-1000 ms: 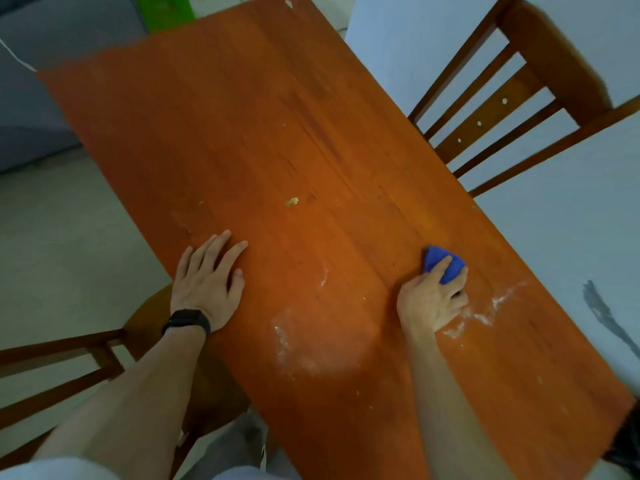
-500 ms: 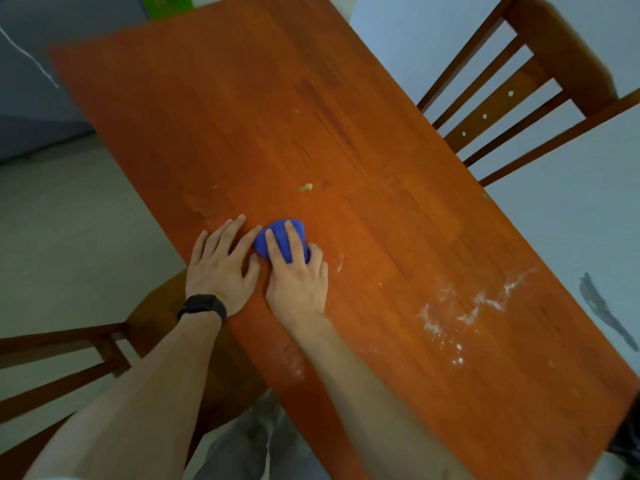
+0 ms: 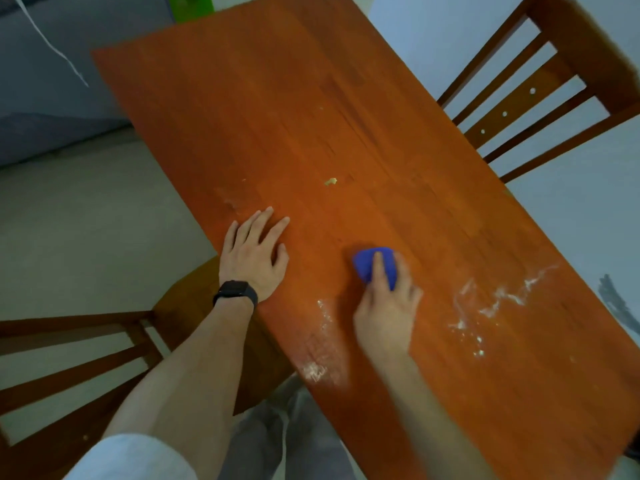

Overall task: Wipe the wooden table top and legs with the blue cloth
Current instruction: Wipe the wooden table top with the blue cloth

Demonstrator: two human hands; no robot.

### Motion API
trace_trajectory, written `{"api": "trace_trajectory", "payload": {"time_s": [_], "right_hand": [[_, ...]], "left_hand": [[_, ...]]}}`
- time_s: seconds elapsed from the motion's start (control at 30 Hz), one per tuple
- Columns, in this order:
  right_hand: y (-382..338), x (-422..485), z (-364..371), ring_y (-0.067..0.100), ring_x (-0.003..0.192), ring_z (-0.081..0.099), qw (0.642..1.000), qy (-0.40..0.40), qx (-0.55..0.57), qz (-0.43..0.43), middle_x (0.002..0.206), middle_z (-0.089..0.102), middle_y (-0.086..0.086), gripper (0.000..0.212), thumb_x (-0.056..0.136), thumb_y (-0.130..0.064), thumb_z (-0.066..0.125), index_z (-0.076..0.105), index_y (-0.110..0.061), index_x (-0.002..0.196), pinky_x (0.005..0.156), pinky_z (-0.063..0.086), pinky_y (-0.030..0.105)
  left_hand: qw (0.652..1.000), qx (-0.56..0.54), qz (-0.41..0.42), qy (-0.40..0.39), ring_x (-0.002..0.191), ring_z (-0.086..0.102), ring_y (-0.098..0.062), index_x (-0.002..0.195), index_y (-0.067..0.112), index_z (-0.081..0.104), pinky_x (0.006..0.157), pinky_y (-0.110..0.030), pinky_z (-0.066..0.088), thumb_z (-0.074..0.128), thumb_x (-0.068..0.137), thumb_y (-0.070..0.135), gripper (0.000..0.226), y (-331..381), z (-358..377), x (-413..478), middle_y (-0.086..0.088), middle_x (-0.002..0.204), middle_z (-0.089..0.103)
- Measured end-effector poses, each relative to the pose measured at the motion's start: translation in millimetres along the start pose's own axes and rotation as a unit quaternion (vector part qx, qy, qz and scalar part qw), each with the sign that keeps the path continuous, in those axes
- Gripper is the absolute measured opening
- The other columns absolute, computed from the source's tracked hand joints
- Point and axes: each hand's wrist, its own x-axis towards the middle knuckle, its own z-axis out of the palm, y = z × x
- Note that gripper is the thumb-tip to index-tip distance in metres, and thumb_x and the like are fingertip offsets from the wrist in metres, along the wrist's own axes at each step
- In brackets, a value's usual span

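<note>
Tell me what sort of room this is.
Probably a home dining area: a wooden table with a slat-backed wooden chair on its far side and another chair on the near left, on a plain pale floor.

- Setting: a domestic dining area in a home.
- Wooden table (image 3: 346, 133): orange-brown plank top, occupying the centre of the view, with white powdery smears (image 3: 498, 299) at 4 o'clock and a small crumb (image 3: 330, 181) near centre.
- Slat-back wooden chair (image 3: 540, 88) at 2 o'clock, against a pale wall (image 3: 588, 209).
- Second wooden chair (image 3: 86, 362) at 8 o'clock, drawn up to the table edge.
- Plain light floor (image 3: 86, 230) at 9 o'clock.
</note>
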Motion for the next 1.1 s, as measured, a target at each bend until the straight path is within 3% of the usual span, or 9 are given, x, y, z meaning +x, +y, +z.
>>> {"api": "trace_trajectory", "payload": {"time_s": [0.13, 0.23, 0.37, 0.5, 0.6, 0.73, 0.83, 0.93, 1.1], "right_hand": [[-88, -72, 28, 0.037, 0.115, 0.046, 0.991, -0.079, 0.006, -0.107, 0.151, 0.038, 0.006, 0.078, 0.073, -0.021, 0.075, 0.043, -0.024, 0.144, 0.087, 0.053, 0.044], [-60, -90, 32, 0.036, 0.113, 0.045, 0.993, -0.068, -0.020, -0.091, 0.150, 0.039, 0.003, 0.077, 0.071, -0.021, 0.074, 0.046, -0.025, 0.143, 0.081, 0.053, 0.042], [64, -85, 6, 0.041, 0.106, 0.051, 0.990, -0.048, -0.092, 0.092, 0.151, 0.039, 0.010, 0.060, 0.083, -0.016, 0.039, 0.051, -0.020, 0.142, 0.088, 0.041, 0.043], [120, -84, -27, 0.048, 0.106, 0.053, 0.976, 0.016, -0.075, 0.202, 0.149, 0.038, 0.022, 0.055, 0.084, -0.009, 0.041, 0.053, -0.008, 0.137, 0.093, 0.034, 0.045], [62, -97, -29, 0.041, 0.103, 0.048, 0.995, 0.018, -0.046, 0.085, 0.150, 0.037, 0.018, 0.059, 0.083, -0.009, 0.052, 0.049, -0.012, 0.143, 0.091, 0.039, 0.043], [-25, -135, 4, 0.033, 0.109, 0.050, 0.990, -0.085, 0.018, -0.108, 0.152, 0.035, 0.004, 0.086, 0.067, -0.022, 0.074, 0.041, -0.027, 0.146, 0.082, 0.054, 0.040], [-28, -146, 11, 0.030, 0.110, 0.044, 0.980, -0.124, 0.021, -0.155, 0.153, 0.036, -0.002, 0.093, 0.061, -0.025, 0.077, 0.038, -0.032, 0.146, 0.080, 0.053, 0.038], [26, -148, -7, 0.034, 0.110, 0.044, 0.987, -0.120, -0.012, -0.102, 0.150, 0.041, 0.001, 0.083, 0.066, -0.022, 0.075, 0.045, -0.029, 0.144, 0.082, 0.052, 0.042], [123, -137, -42, 0.039, 0.111, 0.043, 0.990, -0.068, -0.022, 0.119, 0.147, 0.039, 0.020, 0.063, 0.078, 0.001, 0.062, 0.052, -0.009, 0.139, 0.092, 0.038, 0.045]], "left_hand": [[1.000, -0.001, 0.003, -0.011, 0.148, 0.023, -0.018, 0.148, 0.039, 0.038, 0.121, -0.046, 0.013, 0.034, 0.094, 0.042, 0.054, -4, 4, -1, 0.003, 0.160, 0.029], [1.000, 0.002, 0.007, -0.017, 0.149, 0.020, -0.018, 0.150, 0.040, 0.033, 0.122, -0.045, 0.010, 0.037, 0.098, 0.039, 0.052, -5, 5, -2, 0.004, 0.161, 0.026], [0.999, 0.018, 0.008, -0.029, 0.150, 0.016, -0.018, 0.151, 0.040, 0.029, 0.123, -0.045, 0.006, 0.038, 0.100, 0.039, 0.052, -1, 1, -2, 0.006, 0.163, 0.020], [0.998, 0.035, 0.013, -0.045, 0.150, 0.013, -0.020, 0.153, 0.037, 0.027, 0.122, -0.047, 0.006, 0.035, 0.101, 0.039, 0.052, 7, -5, -4, 0.003, 0.163, 0.018], [0.993, 0.069, 0.007, -0.098, 0.152, 0.003, -0.022, 0.157, 0.032, 0.013, 0.122, -0.049, 0.004, 0.027, 0.103, 0.036, 0.056, 17, -14, -11, 0.000, 0.166, 0.006], [0.988, 0.081, 0.021, -0.128, 0.152, 0.002, -0.023, 0.156, 0.031, 0.013, 0.122, -0.049, 0.007, 0.028, 0.103, 0.033, 0.056, 37, -25, -46, -0.001, 0.165, 0.006], [0.984, 0.077, 0.027, -0.157, 0.152, 0.000, -0.021, 0.156, 0.034, 0.009, 0.122, -0.048, 0.004, 0.027, 0.103, 0.036, 0.056, 49, -27, -87, 0.001, 0.165, 0.004], [0.974, 0.092, 0.022, -0.206, 0.152, -0.006, -0.021, 0.156, 0.037, -0.002, 0.120, -0.052, -0.004, 0.020, 0.102, 0.046, 0.059, 52, -25, -126, 0.003, 0.165, -0.004], [0.963, 0.113, -0.018, -0.242, 0.149, -0.019, -0.019, 0.153, 0.037, -0.017, 0.117, -0.058, -0.013, 0.007, 0.100, 0.054, 0.061, 61, -28, -162, 0.006, 0.161, -0.023]]}}
